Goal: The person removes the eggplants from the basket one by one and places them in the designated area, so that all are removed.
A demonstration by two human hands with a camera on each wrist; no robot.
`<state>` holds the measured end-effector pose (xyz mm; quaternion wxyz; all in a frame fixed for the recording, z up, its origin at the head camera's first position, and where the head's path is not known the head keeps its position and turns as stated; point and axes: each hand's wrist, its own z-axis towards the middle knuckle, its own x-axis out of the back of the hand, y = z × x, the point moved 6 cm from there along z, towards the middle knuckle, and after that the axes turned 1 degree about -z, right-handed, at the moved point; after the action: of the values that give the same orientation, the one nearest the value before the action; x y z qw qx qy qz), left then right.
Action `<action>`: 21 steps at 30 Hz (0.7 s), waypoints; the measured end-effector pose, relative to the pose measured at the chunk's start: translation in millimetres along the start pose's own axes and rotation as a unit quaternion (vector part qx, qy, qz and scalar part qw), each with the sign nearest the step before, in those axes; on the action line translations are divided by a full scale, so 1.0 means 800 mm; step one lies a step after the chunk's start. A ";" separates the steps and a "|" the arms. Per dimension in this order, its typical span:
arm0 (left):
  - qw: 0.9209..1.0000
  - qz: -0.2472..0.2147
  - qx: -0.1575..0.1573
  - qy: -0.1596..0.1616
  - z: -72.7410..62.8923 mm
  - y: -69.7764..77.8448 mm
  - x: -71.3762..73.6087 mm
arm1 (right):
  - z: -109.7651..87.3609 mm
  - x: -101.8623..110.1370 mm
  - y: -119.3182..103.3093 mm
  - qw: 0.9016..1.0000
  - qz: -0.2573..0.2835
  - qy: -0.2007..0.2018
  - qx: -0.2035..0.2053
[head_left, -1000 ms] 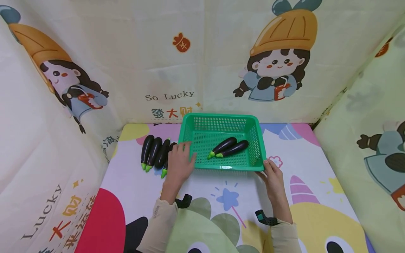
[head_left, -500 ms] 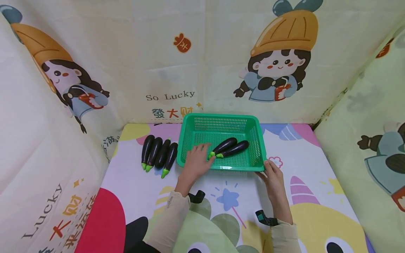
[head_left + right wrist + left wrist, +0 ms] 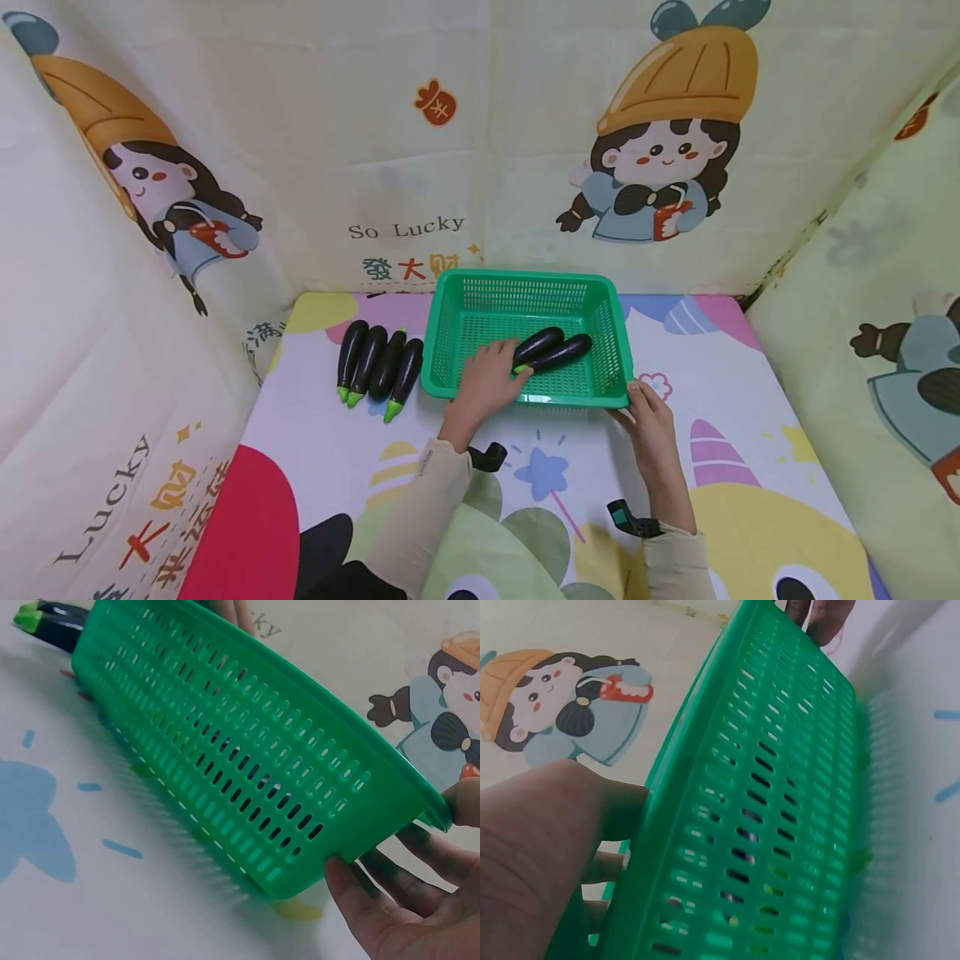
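Note:
A green plastic basket (image 3: 457,383) with slotted walls stands on the table. Inside it, two dark purple eggplants (image 3: 558,352) with green stem ends lie side by side. My left hand (image 3: 487,379) reaches over the near rim, its fingers at the stem ends of these eggplants and partly covering them. The left wrist view shows its fingers (image 3: 615,866) passing behind the rim, so their tips are hidden. At the near right corner, my right hand (image 3: 648,425) grips the basket, thumb at the rim and fingers (image 3: 360,896) against the outer wall and underneath.
Several more eggplants (image 3: 380,364) lie in a row on the table, close to the basket's left side. A patterned cloth covers the table (image 3: 570,450). Printed fabric walls (image 3: 517,167) rise behind and on both sides.
My left hand has moved right from the basket's left rim to the eggplants inside, uncovering the row on the table. The right hand keeps its hold on the corner.

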<state>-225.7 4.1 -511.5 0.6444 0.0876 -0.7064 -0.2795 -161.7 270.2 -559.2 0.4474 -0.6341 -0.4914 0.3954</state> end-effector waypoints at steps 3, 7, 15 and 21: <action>1.000 -0.008 0.000 -0.007 0.005 0.003 -0.003 | 0.000 0.000 0.000 1.000 0.002 -0.004 0.001; 1.000 -0.019 0.003 -0.013 0.013 0.006 -0.005 | 0.000 0.000 0.001 1.000 0.006 -0.007 0.001; 0.999 -0.027 0.015 -0.031 0.029 0.009 -0.008 | 0.000 -0.001 0.000 1.000 0.003 0.000 -0.001; 0.998 -0.016 0.031 -0.046 0.042 0.008 -0.013 | 0.000 -0.002 -0.001 1.000 -0.002 0.000 -0.005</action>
<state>-255.1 24.2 -517.3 0.6041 0.1056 -0.7418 -0.2714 -162.2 268.8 -558.7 0.4445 -0.6354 -0.4949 0.3922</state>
